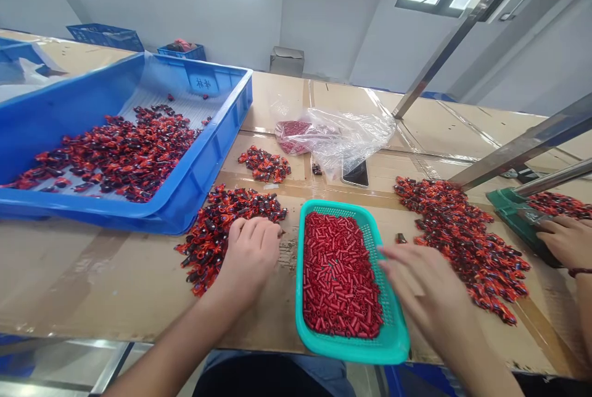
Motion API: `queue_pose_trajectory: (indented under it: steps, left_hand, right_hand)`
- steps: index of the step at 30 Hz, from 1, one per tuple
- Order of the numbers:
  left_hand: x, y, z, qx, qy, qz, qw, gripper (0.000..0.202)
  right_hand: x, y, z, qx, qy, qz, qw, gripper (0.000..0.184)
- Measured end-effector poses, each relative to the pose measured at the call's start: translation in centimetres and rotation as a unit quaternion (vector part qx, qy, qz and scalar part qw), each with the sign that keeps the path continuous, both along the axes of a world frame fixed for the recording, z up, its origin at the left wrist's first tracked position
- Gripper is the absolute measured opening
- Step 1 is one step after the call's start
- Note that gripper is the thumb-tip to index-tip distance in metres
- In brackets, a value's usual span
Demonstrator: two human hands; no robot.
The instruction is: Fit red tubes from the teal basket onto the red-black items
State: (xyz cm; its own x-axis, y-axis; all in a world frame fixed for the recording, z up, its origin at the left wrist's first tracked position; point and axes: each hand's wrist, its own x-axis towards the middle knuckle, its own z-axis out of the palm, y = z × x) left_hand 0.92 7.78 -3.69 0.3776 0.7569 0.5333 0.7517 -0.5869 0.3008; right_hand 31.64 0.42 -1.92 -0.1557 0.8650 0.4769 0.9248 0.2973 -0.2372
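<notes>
My left hand (253, 252) is closed at the edge of a pile of small black-and-orange-red parts (206, 243). A dark tip shows at its fingertips, but the piece itself is mostly hidden. A green plastic basket (398, 347) stands between my hands, filled with short dark-red tubes (340, 274). Slightly blurred, my right hand (428, 283) is at the basket's right rim with fingers stretched out; nothing shows in them. One loose dark part (401, 238) lies just beyond it, beside a larger pile of the black-and-red parts (462, 237).
A blue crate (217, 144) holding many similar parts fills the left. Behind the basket are a small heap (264, 164), a clear plastic bag (351, 132) with red tubes, and a phone (355, 172). Metal posts (444, 39) rise at right, near another person's hand (567, 240) and a green tool (518, 218).
</notes>
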Motion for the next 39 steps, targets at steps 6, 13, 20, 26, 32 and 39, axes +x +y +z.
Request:
queue_pose_trajectory:
  steps: [6,13,20,26,32,39]
  left_hand:
    - [-1.2,-3.2,2.4,-0.051,-0.125,-0.067,0.989,0.015]
    - [-2.2,-6.0,2.8,-0.150,-0.274,-0.089,0.946,0.021]
    - [-2.0,-7.4,2.9,-0.135,-0.319,-0.085,0.934,0.028]
    - [-1.5,-8.3,2.9,-0.112,-0.330,-0.103,0.932,0.029]
    - [-1.1,-8.5,3.8,-0.055,-0.253,-0.118,0.959,0.033]
    - [-0.7,-8.9,4.5,0.003,-0.193,-0.117,0.974,0.034]
  right_hand:
    - [-6.7,-0.2,0.8,-0.148,-0.073,0.178,0.970,0.018]
    - [-7.2,0.5,0.1,-0.157,-0.074,0.184,0.967,0.014]
    - [-7.3,0.7,0.2,-0.147,-0.021,0.180,0.972,0.019]
    - [-8.5,-1.0,3.4,-0.210,0.259,0.176,0.926,0.012]
    - [-10.5,-1.7,5.0,-0.120,0.315,0.273,0.901,0.009]
    - [-10.7,-1.8,5.1,-0.086,0.267,0.259,0.924,0.007]
